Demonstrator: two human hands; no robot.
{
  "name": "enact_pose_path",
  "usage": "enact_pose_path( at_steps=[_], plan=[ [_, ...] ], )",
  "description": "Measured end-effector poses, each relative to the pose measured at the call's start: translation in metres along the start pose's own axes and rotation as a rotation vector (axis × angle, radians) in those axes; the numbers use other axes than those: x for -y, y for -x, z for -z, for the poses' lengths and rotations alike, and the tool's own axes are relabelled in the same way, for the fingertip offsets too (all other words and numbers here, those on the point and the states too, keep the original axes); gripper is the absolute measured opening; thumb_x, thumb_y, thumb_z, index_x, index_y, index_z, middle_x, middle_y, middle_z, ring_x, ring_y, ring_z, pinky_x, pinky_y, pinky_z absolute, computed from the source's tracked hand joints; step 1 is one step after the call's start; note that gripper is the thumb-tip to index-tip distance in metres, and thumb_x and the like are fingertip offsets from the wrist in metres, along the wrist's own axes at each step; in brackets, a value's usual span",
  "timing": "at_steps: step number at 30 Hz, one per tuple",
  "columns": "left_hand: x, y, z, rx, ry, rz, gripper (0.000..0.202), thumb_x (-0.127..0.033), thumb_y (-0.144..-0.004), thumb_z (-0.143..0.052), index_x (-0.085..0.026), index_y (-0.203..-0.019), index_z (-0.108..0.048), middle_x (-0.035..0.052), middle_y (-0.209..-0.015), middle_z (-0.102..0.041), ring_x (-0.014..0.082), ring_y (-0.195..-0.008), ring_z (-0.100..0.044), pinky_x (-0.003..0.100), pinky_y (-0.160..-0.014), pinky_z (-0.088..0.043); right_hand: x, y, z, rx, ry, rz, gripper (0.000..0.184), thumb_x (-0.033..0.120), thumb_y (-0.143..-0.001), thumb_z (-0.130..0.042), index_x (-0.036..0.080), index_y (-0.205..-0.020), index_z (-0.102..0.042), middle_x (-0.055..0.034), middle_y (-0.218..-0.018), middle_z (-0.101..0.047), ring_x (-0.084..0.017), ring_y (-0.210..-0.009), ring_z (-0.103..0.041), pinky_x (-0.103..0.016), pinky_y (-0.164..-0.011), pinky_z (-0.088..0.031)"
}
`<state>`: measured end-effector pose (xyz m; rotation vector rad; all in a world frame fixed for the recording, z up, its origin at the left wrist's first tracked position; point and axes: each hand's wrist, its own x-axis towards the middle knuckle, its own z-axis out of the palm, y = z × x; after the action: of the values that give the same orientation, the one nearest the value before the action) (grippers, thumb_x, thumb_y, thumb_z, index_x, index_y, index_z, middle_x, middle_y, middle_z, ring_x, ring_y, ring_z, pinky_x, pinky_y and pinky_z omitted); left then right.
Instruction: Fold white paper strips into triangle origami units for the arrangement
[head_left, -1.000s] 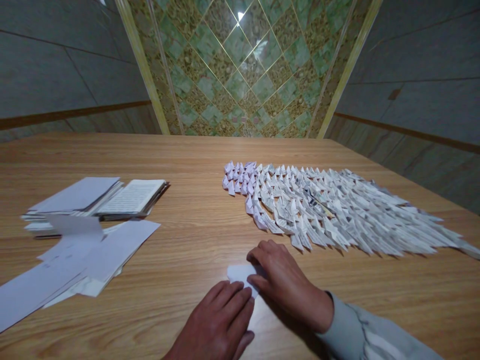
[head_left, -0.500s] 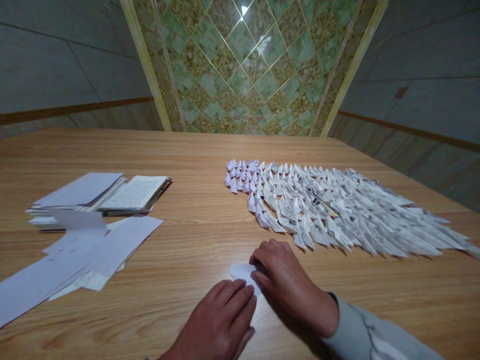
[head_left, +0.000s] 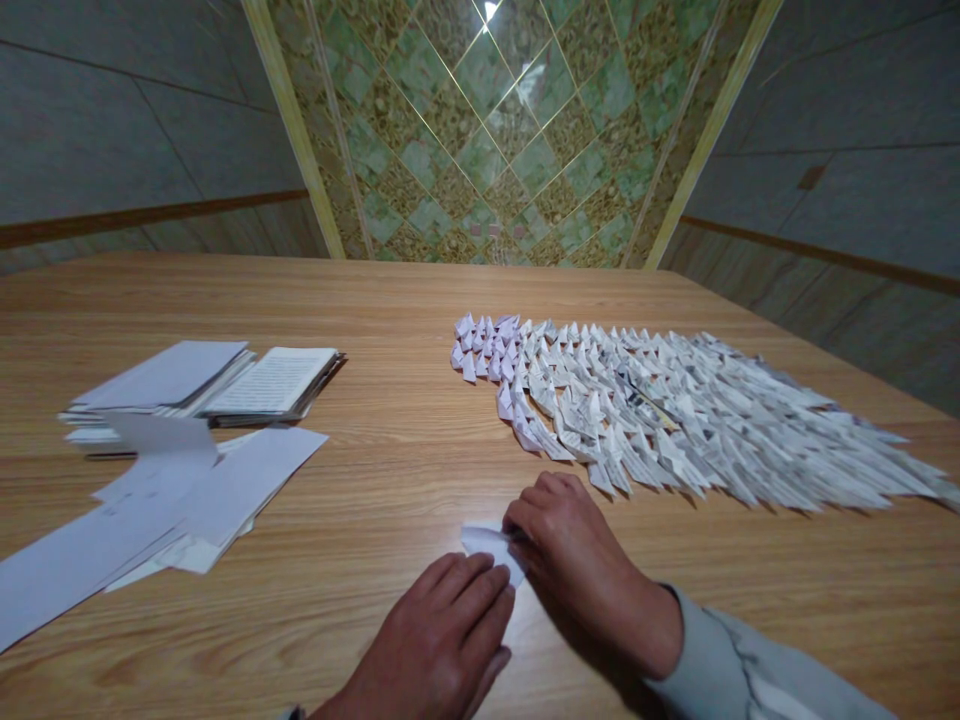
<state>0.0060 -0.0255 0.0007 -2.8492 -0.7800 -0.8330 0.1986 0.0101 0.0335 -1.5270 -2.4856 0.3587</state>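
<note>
A small white folded paper piece lies on the wooden table near its front edge. My left hand lies flat with its fingers stretched out, the tips pressing the near edge of the paper. My right hand, in a grey sleeve, is curled over the paper's right side, its fingers pinching the fold. Most of the paper is hidden under both hands.
Rows of several small folded paper pieces cover the table's right half. At the left lie an open book on a stack and loose white sheets. A tiled wall stands behind the table.
The view has tilted slightly. My right hand's fingers have drawn in over the paper, and less of the sheet shows. My left hand stays pressed flat.
</note>
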Motion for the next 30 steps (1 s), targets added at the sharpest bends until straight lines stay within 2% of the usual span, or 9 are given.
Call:
enact_pose_path(
  at_steps=[6, 12, 17, 20, 25, 30],
  plan=[
    [0.000, 0.001, 0.004, -0.003, 0.058, 0.038, 0.026, -0.024, -0.105, -0.044, -0.015, -0.111, -0.068, 0.0073, -0.108, -0.077, 0.0254, -0.097, -0.068, 0.040, -0.086, -0.055, -0.011, 0.005, -0.005, -0.025, -0.102, -0.004, 0.010, 0.015, -0.082, -0.081, 0.019, -0.084, -0.072, -0.0015, -0.085, -0.071, -0.021, -0.088, -0.057, -0.033, -0.080, -0.036],
    [0.012, -0.002, 0.001, -0.051, 0.143, 0.111, 0.019, -0.020, -0.104, -0.048, -0.017, -0.105, -0.067, 0.0070, -0.104, -0.074, 0.0233, -0.093, -0.064, 0.037, -0.082, -0.051, -0.021, 0.011, -0.017, -0.086, -0.104, 0.091, 0.009, 0.018, -0.087, -0.078, 0.019, -0.087, -0.069, -0.0014, -0.087, -0.069, -0.021, -0.088, -0.055, -0.033, -0.079, -0.036],
    [0.027, -0.012, -0.007, 0.054, 0.088, 0.224, 0.016, -0.022, -0.102, -0.054, -0.019, -0.113, -0.065, 0.0069, -0.100, -0.071, 0.0249, -0.086, -0.059, 0.038, -0.073, -0.045, -0.022, 0.014, -0.020, -0.144, -0.031, 0.171, 0.012, 0.021, -0.088, -0.078, 0.018, -0.084, -0.067, -0.0020, -0.084, -0.066, -0.020, -0.085, -0.053, -0.033, -0.077, -0.035],
    [0.031, -0.014, -0.010, 0.091, 0.050, 0.182, 0.015, -0.022, -0.103, -0.053, -0.020, -0.100, -0.068, 0.0034, -0.085, -0.068, 0.0227, -0.078, -0.055, 0.035, -0.068, -0.039, -0.022, 0.015, -0.019, -0.189, 0.011, 0.231, 0.015, 0.021, -0.089, -0.076, 0.019, -0.079, -0.065, -0.0007, -0.079, -0.064, -0.020, -0.081, -0.051, -0.033, -0.075, -0.034],
    [0.034, -0.012, -0.007, 0.037, 0.004, 0.110, 0.028, -0.025, -0.106, -0.045, -0.020, -0.094, -0.070, 0.0030, -0.077, -0.062, 0.0211, -0.075, -0.049, 0.035, -0.069, -0.034, -0.026, 0.021, -0.016, -0.268, 0.113, 0.343, 0.015, 0.020, -0.091, -0.073, 0.019, -0.078, -0.066, -0.0012, -0.076, -0.061, -0.020, -0.077, -0.047, -0.035, -0.077, -0.034],
    [0.034, -0.011, -0.003, 0.069, -0.041, 0.063, 0.033, -0.027, -0.108, -0.038, -0.020, -0.103, -0.069, 0.0031, -0.076, -0.057, 0.0210, -0.073, -0.046, 0.035, -0.066, -0.034, -0.026, 0.031, -0.015, -0.268, 0.146, 0.386, 0.012, 0.016, -0.098, -0.060, 0.019, -0.090, -0.069, -0.0022, -0.076, -0.061, -0.021, -0.077, -0.047, -0.039, -0.089, -0.035]
  ],
)
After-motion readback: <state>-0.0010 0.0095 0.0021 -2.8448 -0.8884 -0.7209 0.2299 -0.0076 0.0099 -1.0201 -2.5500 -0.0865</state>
